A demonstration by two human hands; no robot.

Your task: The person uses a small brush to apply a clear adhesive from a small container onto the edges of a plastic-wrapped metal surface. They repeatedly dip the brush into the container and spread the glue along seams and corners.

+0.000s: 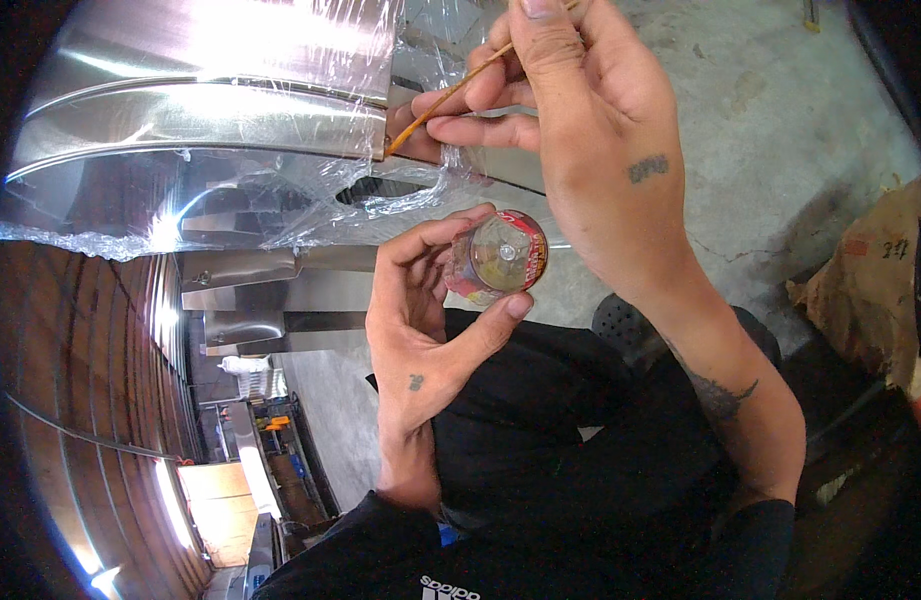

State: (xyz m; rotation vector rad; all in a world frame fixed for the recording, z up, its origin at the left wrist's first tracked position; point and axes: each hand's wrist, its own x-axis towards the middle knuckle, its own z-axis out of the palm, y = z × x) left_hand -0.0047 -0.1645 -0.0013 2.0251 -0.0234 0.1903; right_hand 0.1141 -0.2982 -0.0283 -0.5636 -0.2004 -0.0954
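Note:
My left hand (415, 335) is wrapped round a small transparent plastic cup (500, 257) with a red and yellow printed side. The cup is tilted, with its round end towards me; a little yellowish stuff seems to show inside. Above it, my right hand (610, 150) pinches a thin wooden stick (448, 95) between thumb and fingers. The stick slants down to the left, its tip at the corner edge of a shiny stainless steel piece (230, 112). Whether the tip touches the metal or sits just over it is hard to tell. The lower right fingers rest near that edge.
Crinkled plastic wrap (380, 205) hangs loosely around the steel. Below it are more bent metal parts (245, 265). Grey concrete floor (770, 110) lies to the right, with a brown paper or cardboard piece (865, 285). A bench with tools (270, 430) stands at the lower left.

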